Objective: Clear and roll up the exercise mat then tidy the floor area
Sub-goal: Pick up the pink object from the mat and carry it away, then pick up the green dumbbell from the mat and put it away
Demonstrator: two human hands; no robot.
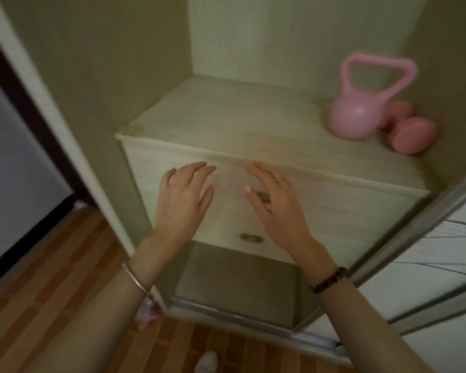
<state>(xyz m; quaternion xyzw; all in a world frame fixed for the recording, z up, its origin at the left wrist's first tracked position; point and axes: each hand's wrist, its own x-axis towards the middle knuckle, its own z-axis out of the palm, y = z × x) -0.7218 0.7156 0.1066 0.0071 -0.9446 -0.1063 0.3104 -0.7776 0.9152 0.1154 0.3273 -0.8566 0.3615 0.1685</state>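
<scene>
**Head view: weights stowed, mat out of frame**

Found left hand (183,195) and right hand (275,200) apart, fingers spread, gripping nothing, just before the front of drawer unit (226,117). Could not confirm contact with it. Saw no mat anywhere in frame, only a strip of floor (51,278) below.

Judged step as stowing weights in wardrobe (105,63), part of tidying the floor. Recommended keeping dumbbell (412,135) wedged against kettlebell (361,114) to stop rolling, keeping both well back from the front edge, then clearing hands before sliding door (441,238).

Contents: logged drawer unit inside wardrobe. Logged upright kettlebell on unit top at right rear corner, dumbbell just beside it, seemingly touching. Found both drawers shut, contents hidden. Noted upper handle (264,196) partly hidden behind right hand.
</scene>
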